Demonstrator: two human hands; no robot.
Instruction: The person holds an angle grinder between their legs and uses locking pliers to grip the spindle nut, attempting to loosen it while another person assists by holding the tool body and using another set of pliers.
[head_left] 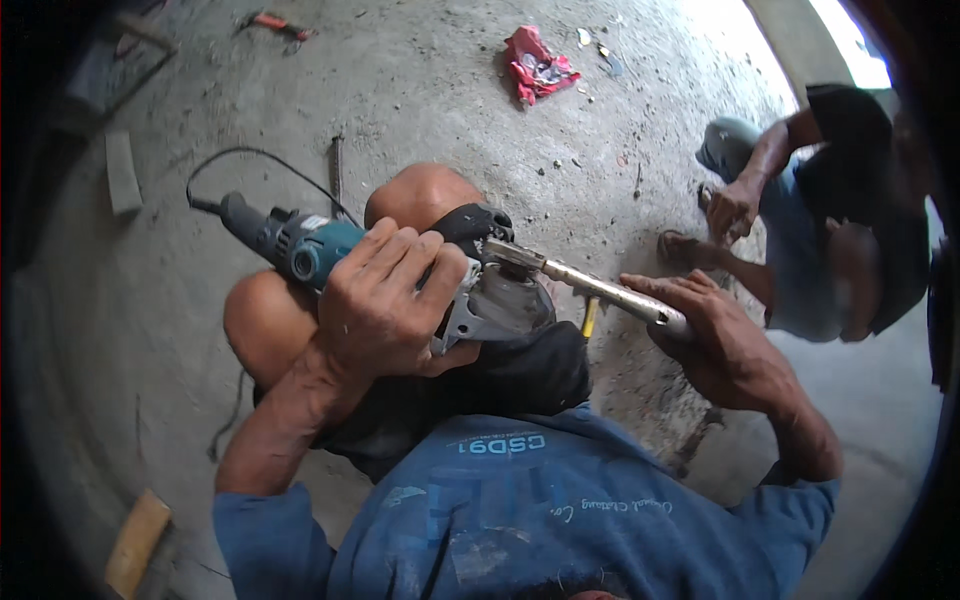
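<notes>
My left hand [395,300] is closed round the front housing of a teal and grey angle grinder [330,245], which lies across my knees with its back end pointing to the far left. My right hand [725,345] grips the end of a hammer [600,290] with a metal tube handle, the index finger stretched along it. The hammer's head is up against the front of the grinder, by its guard [505,305]. Whether the two touch the disc, I cannot tell. Dark cloth [520,380] is bunched over my lap under the guard.
A black cord [250,150] loops from the grinder. On the concrete floor lie a pink crumpled packet [537,68], a red-handled tool [275,24], a metal bar [337,165], a pale slab [123,173] and a wood piece [138,540]. Another person [800,220] crouches at the right.
</notes>
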